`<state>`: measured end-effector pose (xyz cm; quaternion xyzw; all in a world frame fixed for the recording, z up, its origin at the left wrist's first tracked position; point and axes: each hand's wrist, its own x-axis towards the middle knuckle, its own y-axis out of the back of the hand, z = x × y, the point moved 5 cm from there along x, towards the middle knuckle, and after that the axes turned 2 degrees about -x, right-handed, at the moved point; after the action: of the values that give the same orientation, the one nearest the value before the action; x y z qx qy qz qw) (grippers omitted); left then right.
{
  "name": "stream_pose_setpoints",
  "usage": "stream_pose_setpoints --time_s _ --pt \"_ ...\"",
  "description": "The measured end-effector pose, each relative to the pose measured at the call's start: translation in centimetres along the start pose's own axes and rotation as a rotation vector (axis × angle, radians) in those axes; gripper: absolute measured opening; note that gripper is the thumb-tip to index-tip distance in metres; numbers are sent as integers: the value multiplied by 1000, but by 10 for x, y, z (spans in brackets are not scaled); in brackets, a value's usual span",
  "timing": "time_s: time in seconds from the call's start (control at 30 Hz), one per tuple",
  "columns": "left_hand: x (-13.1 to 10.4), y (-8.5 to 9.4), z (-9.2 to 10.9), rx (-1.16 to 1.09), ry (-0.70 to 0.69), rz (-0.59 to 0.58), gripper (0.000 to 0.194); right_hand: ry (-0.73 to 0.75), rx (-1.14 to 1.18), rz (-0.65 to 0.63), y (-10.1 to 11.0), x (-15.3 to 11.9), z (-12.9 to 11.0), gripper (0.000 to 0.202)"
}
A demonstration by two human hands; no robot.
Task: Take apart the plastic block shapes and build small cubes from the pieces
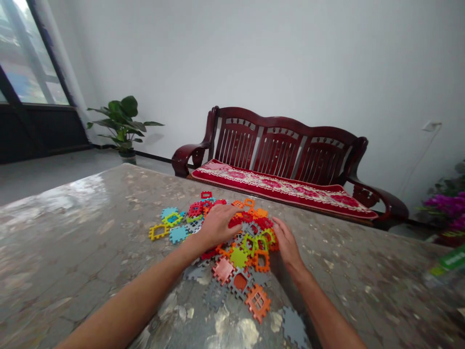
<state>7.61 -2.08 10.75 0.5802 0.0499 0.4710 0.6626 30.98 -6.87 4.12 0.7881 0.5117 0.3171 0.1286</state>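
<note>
A heap of interlocking plastic building tiles (240,257) in red, orange, yellow-green, blue and grey lies in the middle of the table. Some tiles are solid, others have window or frame cut-outs. My left hand (220,224) rests over the heap's centre, fingers stretched to the right and hiding tiles under it. Along the heap's right edge, my right hand (288,242) lies with its fingers extended, beside orange and yellow-green tiles. Neither hand shows a tile in its grasp. Nearest me are an orange window tile (258,303) and a grey tile (294,327).
The stone-patterned table (90,252) spreads to both sides. Behind it stands a dark red wooden bench (279,140) with a red patterned cover. A potted plant (123,121) is at back left. Purple flowers (445,208) and a green-labelled clear item (450,261) are at right.
</note>
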Motion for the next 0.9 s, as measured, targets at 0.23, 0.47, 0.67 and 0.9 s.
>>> stream_pose_setpoints --time_s 0.23,0.47,0.67,0.9 --pt "-50 36 -143 138 500 49 50 -91 -224 -68 -16 3 49 64" --pt "-85 26 -213 -63 554 -80 71 -33 -209 -118 -53 10 14 61" --pt "-81 31 -209 -281 559 -4 78 -3 -258 -135 -75 9 -4 55" --pt "-88 41 -217 -226 570 -36 75 61 -259 -146 -106 8 -27 50"
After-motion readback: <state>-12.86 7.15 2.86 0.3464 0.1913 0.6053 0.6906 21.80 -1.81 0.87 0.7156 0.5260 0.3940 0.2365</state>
